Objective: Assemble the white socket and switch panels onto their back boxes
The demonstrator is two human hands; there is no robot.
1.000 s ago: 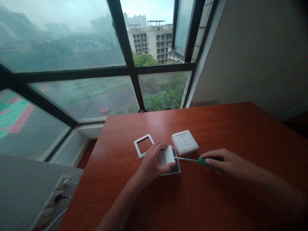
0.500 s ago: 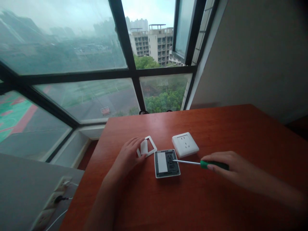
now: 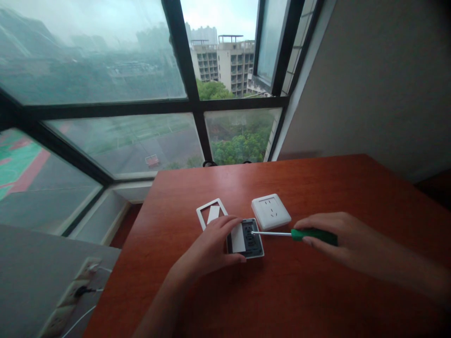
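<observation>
My right hand point(image 3: 326, 237) is closed around the green handle of a screwdriver point(image 3: 273, 233). The shaft points left, and its tip is at the dark inside of an opened wall socket point(image 3: 253, 241). That socket lies on the table with its white panel and grey frame facing up. My left hand point(image 3: 220, 241) grips the socket's left side, thumb at the near edge and fingers at the far edge. Just behind this hand lies a white cover frame point(image 3: 221, 203) with a small white plate point(image 3: 213, 213) in it, partly hidden by the fingers.
A second white wall socket point(image 3: 270, 211), its slotted face up, lies behind the opened one. Everything rests on a reddish-brown wooden table point(image 3: 299, 291). Large windows point(image 3: 141, 141) stand beyond the far edge. At lower left, wall sockets point(image 3: 72, 293) have plugs and cables in them.
My left hand has let go of the cover frame and small plate and moved right to take hold of the opened socket. The screwdriver tip has stayed at the socket.
</observation>
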